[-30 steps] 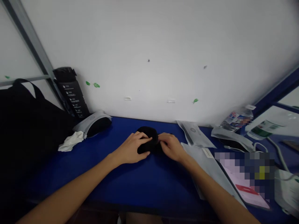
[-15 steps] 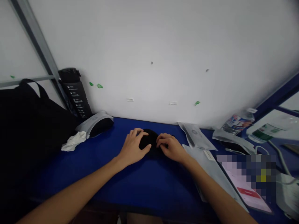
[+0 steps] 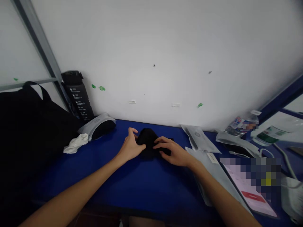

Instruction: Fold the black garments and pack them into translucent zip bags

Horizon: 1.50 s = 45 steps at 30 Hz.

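A soft, rounded black cloth item [image 3: 147,137] lies on the blue tabletop [image 3: 146,186] between my hands; its exact kind is hard to make out. My left hand [image 3: 130,145] grips its left side, thumb pressed on the near face and fingers behind it, the index finger lifted. From the right, my right hand [image 3: 172,151] rests on the cloth with its fingers stretched and spread and its thumb apart below. Part of the black cloth shows under the right fingers and a small bit beyond them.
At left are a black bag [image 3: 30,132], a black bottle [image 3: 79,97], a crumpled tissue [image 3: 75,143] and a pouch [image 3: 94,124] with a black item. At right lie a frosted pouch [image 3: 197,138], a translucent sleeve [image 3: 221,176], a phone [image 3: 251,192] and a plastic bottle [image 3: 242,123].
My left hand has shifted slightly left and now clasps the cloth's side. My right fingers have uncurled and spread over it. The cloth's top stands more exposed.
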{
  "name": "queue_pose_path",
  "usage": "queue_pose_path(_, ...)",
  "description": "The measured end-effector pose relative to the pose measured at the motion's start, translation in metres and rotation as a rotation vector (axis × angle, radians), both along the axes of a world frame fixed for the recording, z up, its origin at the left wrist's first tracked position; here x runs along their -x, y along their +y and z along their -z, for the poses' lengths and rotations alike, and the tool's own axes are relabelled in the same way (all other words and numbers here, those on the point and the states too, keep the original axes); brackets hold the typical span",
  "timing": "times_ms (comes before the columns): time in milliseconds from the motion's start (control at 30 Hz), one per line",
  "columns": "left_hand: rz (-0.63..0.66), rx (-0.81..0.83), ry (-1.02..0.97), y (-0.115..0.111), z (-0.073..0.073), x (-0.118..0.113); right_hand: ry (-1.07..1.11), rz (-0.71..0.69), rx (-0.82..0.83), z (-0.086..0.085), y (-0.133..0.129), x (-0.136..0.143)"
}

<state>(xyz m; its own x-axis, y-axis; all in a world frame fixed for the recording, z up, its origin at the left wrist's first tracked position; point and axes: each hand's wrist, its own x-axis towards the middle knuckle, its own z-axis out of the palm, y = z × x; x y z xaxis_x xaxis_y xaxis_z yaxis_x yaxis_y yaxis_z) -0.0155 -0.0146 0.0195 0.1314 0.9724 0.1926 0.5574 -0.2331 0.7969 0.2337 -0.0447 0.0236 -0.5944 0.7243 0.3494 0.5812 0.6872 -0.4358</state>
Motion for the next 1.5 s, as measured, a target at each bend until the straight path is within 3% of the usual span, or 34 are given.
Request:
queue_pose_path(200, -0.050, -0.084, 0.028, 0.008, -0.007, 0.011, 0.063, 0.016, -0.015, 0.007, 0.003, 0.003)
queue_pose_path(333, -0.062, -0.227, -0.006, 0.004, -0.008, 0.009, 0.011, -0.002, -0.013, 0.005, -0.003, 0.011)
queue_pose_path(500, 0.171, -0.357, -0.099, -0.009, -0.010, -0.003, -0.045, -0.043, -0.009, 0.000, -0.010, 0.018)
queue_pose_path(633, 0.334, -0.402, 0.027, -0.019, -0.008, -0.009, -0.053, -0.045, -0.009, -0.002, -0.009, 0.015)
queue_pose_path(733, 0.367, -0.406, 0.066, -0.020, -0.005, -0.009, -0.047, -0.026, 0.006, -0.003, -0.008, 0.011)
queue_pose_path(967, 0.370, -0.402, -0.082, -0.016, -0.002, -0.009, 0.000, -0.027, 0.000, 0.000, -0.004, 0.009)
queue_pose_path(1100, 0.435, -0.398, -0.077, -0.016, -0.002, -0.009, -0.017, 0.031, -0.013, 0.000, -0.002, 0.006)
queue_pose_path(1333, 0.586, -0.393, 0.103, -0.012, -0.006, -0.002, -0.012, 0.272, -0.084, 0.003, 0.008, -0.006)
queue_pose_path(1500, 0.691, -0.404, 0.273, -0.013, -0.012, 0.001, 0.155, 0.346, -0.105, 0.005, 0.015, -0.018)
